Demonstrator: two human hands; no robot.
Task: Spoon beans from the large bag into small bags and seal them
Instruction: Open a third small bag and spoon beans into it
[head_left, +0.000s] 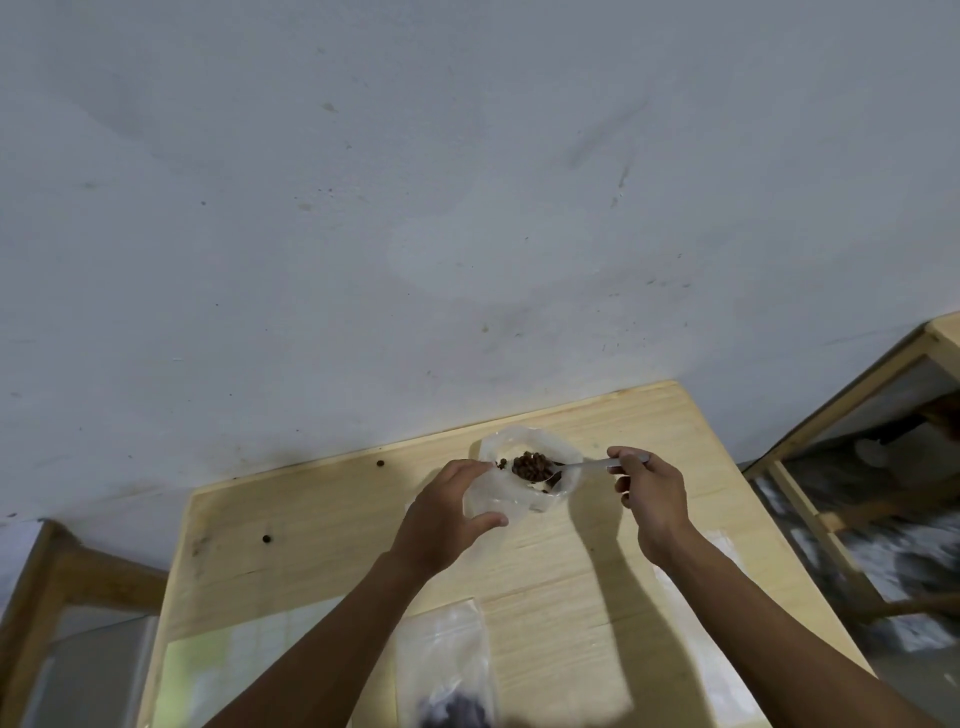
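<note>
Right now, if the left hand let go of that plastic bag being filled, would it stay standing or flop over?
Probably flop. The plastic bag looks thin and crumpled, and the left hand holds its mouth open. It holds few beans, so it is likely light. The heaped spoon could spill if jolted.

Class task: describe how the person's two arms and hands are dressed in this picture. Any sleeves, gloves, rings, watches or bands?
Both forearms are bare up to the bottom edge of the picture; no sleeve shows. The left hand and the right hand wear no gloves. No ring, watch or wristband can be seen on either hand or wrist, though the picture is too soft to rule out something small.
</note>
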